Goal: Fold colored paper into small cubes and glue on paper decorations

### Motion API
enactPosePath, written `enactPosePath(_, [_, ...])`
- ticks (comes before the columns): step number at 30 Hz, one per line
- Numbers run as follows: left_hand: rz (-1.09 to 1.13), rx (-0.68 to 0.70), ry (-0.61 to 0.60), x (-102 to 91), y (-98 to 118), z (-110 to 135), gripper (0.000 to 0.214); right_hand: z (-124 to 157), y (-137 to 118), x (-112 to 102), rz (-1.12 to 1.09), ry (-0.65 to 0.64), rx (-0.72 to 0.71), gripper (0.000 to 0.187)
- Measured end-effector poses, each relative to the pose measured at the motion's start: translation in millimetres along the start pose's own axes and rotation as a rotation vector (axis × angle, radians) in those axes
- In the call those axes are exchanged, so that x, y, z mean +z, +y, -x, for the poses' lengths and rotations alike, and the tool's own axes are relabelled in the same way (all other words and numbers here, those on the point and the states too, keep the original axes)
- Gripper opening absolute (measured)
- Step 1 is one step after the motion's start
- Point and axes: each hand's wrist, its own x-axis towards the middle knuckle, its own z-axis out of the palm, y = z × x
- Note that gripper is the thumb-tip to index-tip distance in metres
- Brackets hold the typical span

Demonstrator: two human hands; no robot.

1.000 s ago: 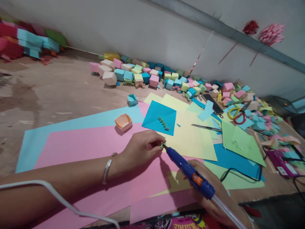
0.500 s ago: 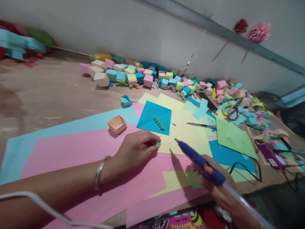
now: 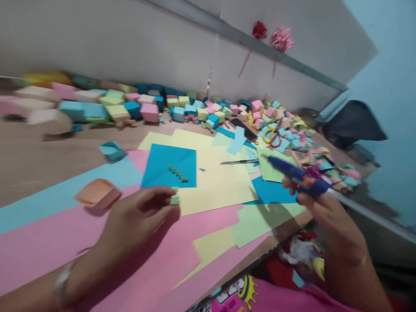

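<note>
Between thumb and fingertips, my left hand [image 3: 139,219] pinches a small light-green paper piece [image 3: 174,197] above the pink and yellow sheets. My right hand [image 3: 325,212] is wrapped round a blue glue gun [image 3: 299,175], its tip pointing left over a green sheet [image 3: 273,162]. A clear glue stick [image 3: 364,206] sticks out of the gun's rear. Just beyond my left hand lies a blue paper square [image 3: 159,158] with a row of tiny folded green strips [image 3: 178,173] on it. An open peach paper box [image 3: 97,193] sits left of my left hand.
Many small coloured paper boxes [image 3: 149,112] line the wall. A teal paper box [image 3: 112,151] stands at left. A craft knife [image 3: 238,162], scissors [image 3: 272,137] and a phone [image 3: 244,130] lie beyond the sheets. The table's edge [image 3: 276,242] runs along the near right.
The view has swung to the right. My right hand has moved the glue gun right, away from my left hand and over the green sheet. The left hand still pinches the green piece.
</note>
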Motion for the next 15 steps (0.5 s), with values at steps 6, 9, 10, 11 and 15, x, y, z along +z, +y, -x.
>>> enactPosePath(6, [0.110, 0.076, 0.025, -0.9, 8.5, 6.1, 0.012, 0.1, -67.2, 80.7, -0.285, -0.624, -0.446, 0.029])
enactPosePath(9, [0.096, 0.151, 0.051, 1.4, 7.7, 10.6, 0.012, -8.1, -78.5, 95.6, -0.301, -0.675, -0.527, 0.029])
enactPosePath(10, [0.098, 0.162, 0.049, 1.6, 7.0, 11.2, 0.013, -9.6, -81.1, 97.5, -0.298, -0.682, -0.538, 0.028])
enactPosePath(11, [0.106, 0.165, 0.046, 1.5, 6.4, 11.4, 0.013, -10.3, -83.5, 98.4, -0.295, -0.684, -0.540, 0.027])
enactPosePath(15, [0.155, 0.134, 0.023, -1.5, 8.0, 9.3, 0.011, -7.0, -84.1, 94.6, -0.228, -0.676, -0.457, 0.026])
